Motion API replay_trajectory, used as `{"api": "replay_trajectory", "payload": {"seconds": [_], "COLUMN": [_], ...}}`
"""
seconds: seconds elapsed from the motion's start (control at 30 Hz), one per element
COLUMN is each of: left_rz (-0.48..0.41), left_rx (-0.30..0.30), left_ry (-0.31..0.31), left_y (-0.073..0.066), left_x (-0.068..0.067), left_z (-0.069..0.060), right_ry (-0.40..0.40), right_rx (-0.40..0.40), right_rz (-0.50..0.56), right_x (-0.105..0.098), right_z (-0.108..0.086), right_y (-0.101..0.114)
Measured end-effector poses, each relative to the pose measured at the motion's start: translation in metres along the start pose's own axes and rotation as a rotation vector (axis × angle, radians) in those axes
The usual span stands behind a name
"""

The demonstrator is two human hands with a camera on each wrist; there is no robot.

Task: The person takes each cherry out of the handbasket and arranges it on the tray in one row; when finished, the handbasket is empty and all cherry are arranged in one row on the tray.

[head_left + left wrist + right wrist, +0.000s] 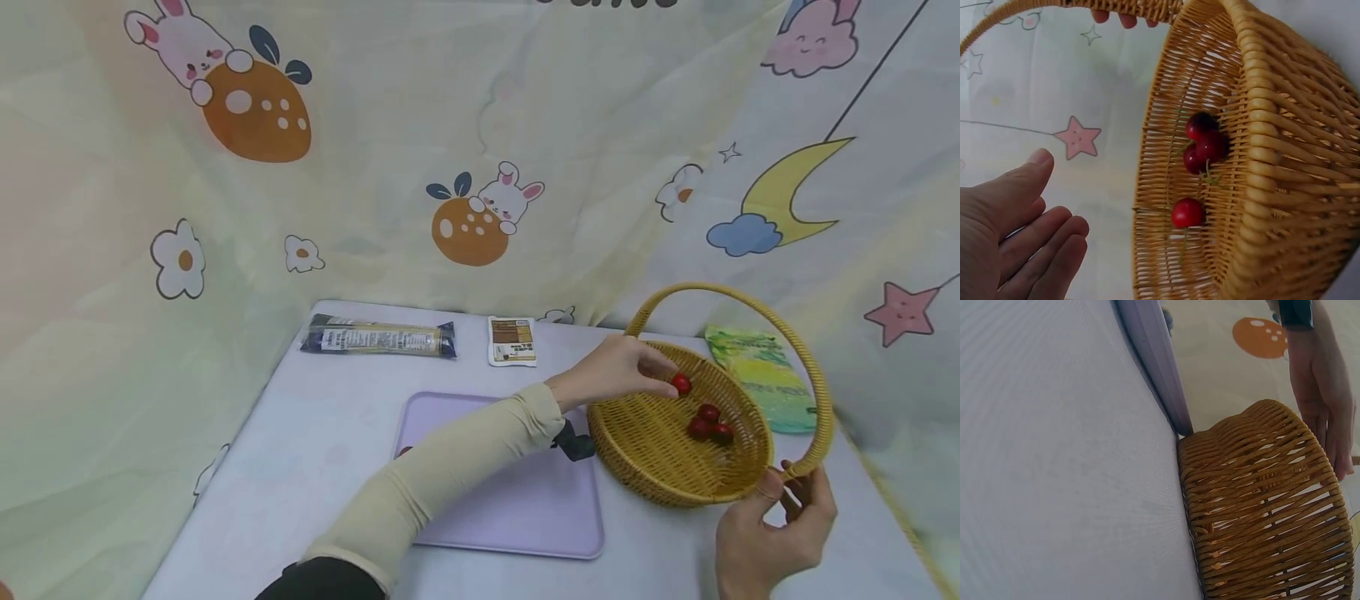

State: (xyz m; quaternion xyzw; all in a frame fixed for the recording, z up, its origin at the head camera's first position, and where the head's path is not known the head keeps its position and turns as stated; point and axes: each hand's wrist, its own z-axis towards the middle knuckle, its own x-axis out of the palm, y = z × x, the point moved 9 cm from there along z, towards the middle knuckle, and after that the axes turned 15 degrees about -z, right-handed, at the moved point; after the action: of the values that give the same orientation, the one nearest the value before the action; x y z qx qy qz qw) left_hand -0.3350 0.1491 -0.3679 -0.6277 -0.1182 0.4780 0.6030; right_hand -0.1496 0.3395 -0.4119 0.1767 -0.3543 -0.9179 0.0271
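Note:
The left hand is over the wicker basket, its fingers relaxed and apart, with nothing held. In the left wrist view the left hand is apart from a bright red cherry inside the basket. A cluster of three darker cherries lies nearby in the basket. At the basket's near right side, the right hand grips the lower end of the arched handle. Its fingertips show past the handle in the left wrist view. The right wrist view shows the left hand beyond the basket wall.
A lilac tray lies left of the basket, partly under the left forearm, with a small dark red thing showing. A long dark packet and a small white-and-brown sachet lie behind it. A green-yellow packet lies behind the basket.

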Motion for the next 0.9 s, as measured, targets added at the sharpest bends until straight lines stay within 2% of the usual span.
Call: {"api": "replay_trajectory", "payload": {"seconds": [0.23, 0.37, 0.63, 0.77, 0.9], "left_rz": [-0.035, -0.061, -0.067, -0.066, -0.066], "left_rx": [-0.035, -0.077, -0.094, -0.094, -0.101], "left_ry": [-0.006, -0.021, -0.062, -0.069, -0.083], "left_y": [0.005, 0.012, 0.02, 0.025, 0.037], "left_x": [0.017, 0.021, 0.022, 0.028, 0.037], "left_z": [0.028, 0.039, 0.062, 0.072, 0.077], "right_ry": [-0.013, -0.026, -0.066, -0.058, -0.041], "right_rx": [0.023, 0.029, 0.001, 0.008, 0.013], "right_rz": [0.011, 0.017, 0.047, 0.037, 0.006], "right_x": [-0.002, -0.004, -0.015, -0.013, -0.006], "right_z": [-0.001, -0.001, 0.004, 0.002, -0.002], "right_y": [0.0, 0.007, 0.032, 0.024, 0.008]}}
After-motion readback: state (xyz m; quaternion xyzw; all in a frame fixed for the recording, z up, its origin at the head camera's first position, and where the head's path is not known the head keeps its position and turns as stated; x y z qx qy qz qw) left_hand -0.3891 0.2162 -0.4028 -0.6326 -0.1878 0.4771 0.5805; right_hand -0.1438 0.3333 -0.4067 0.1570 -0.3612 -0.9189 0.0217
